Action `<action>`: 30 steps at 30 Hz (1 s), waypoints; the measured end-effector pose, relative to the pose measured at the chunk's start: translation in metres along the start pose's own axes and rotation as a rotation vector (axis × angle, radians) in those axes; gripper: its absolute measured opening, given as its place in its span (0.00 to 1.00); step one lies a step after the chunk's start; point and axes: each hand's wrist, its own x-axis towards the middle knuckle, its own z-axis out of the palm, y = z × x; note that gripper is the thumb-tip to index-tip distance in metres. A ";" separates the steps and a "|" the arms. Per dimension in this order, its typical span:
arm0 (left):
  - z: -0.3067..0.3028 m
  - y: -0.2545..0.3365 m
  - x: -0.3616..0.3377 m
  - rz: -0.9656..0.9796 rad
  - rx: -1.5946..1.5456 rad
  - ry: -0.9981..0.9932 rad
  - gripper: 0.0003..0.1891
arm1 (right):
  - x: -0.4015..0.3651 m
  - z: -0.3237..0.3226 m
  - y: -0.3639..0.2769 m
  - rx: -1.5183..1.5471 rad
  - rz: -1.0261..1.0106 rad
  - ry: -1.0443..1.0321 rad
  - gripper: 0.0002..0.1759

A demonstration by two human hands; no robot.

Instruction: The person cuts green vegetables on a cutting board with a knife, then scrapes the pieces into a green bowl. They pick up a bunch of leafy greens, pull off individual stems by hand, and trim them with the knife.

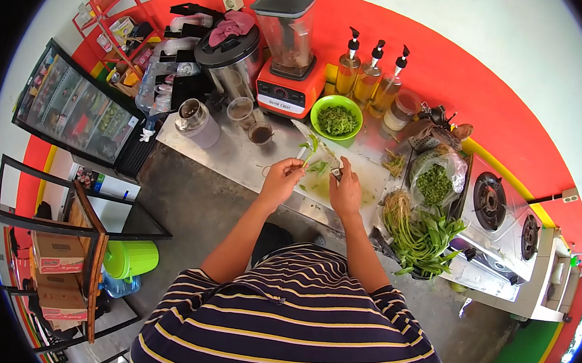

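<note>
My left hand [283,179] pinches a thin green leafy stem [311,146] over the metal counter. In my right hand [346,191] is a knife [319,140], its dark handle in the closed fingers and its long blade pointing away to the upper left. A few loose leaves [318,167] lie on the wet, greenish surface between my hands. Beyond the blade stands a lime green bowl [335,135] filled with chopped greens [338,121]. To the right of my right hand lies a large bunch of leafy greens with stems [422,239].
A clear plastic bag [455,167] of small greens sits behind the bunch. At the back are a red blender [280,90], pump bottles [367,80] and a steel container [230,66]. Cups [260,133] stand left; a gas stove [505,210] is right.
</note>
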 end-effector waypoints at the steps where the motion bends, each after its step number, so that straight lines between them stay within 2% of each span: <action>1: 0.002 -0.003 0.001 -0.005 0.002 -0.007 0.10 | 0.001 -0.002 -0.004 -0.005 -0.005 -0.003 0.34; 3: 0.006 -0.014 0.010 -0.009 -0.019 -0.012 0.10 | 0.004 -0.005 -0.009 0.016 0.127 -0.007 0.30; 7: 0.017 -0.025 0.019 0.028 -0.007 -0.033 0.09 | 0.010 -0.008 -0.007 0.129 0.070 0.068 0.29; 9: 0.018 -0.021 0.020 0.053 -0.018 -0.040 0.09 | 0.010 -0.021 -0.010 0.331 0.213 0.014 0.24; 10: 0.018 -0.018 0.018 0.074 -0.031 -0.045 0.10 | 0.011 -0.023 -0.009 0.332 0.212 0.011 0.24; 12: 0.017 -0.012 0.017 0.115 -0.035 -0.003 0.10 | 0.013 -0.029 -0.006 0.702 0.269 -0.005 0.22; 13: 0.016 -0.008 0.016 0.159 -0.039 0.036 0.10 | 0.015 -0.041 -0.009 0.806 0.318 -0.128 0.22; 14: 0.016 -0.004 0.014 0.158 -0.043 0.043 0.10 | 0.014 -0.049 -0.015 0.802 0.316 -0.135 0.22; 16: 0.015 0.005 0.010 0.182 -0.030 0.052 0.10 | 0.012 -0.065 -0.029 0.978 0.403 -0.374 0.23; 17: 0.015 0.009 0.008 0.182 -0.034 0.057 0.10 | 0.011 -0.063 -0.029 1.005 0.351 -0.411 0.24; 22: 0.018 0.007 0.006 0.215 0.116 -0.022 0.11 | 0.004 -0.050 -0.039 1.121 0.339 -0.487 0.27; 25: 0.019 0.003 0.003 0.235 0.121 -0.041 0.11 | 0.002 -0.044 -0.040 1.212 0.399 -0.448 0.23; 26: 0.018 0.002 0.002 0.229 0.117 -0.032 0.11 | 0.002 -0.043 -0.039 1.222 0.388 -0.451 0.19; 28: 0.016 0.007 -0.002 0.142 0.190 -0.041 0.11 | -0.002 -0.038 -0.036 1.224 0.386 -0.478 0.16; 30: 0.014 0.009 -0.004 0.130 0.251 -0.041 0.11 | -0.005 -0.030 -0.032 1.120 0.382 -0.358 0.13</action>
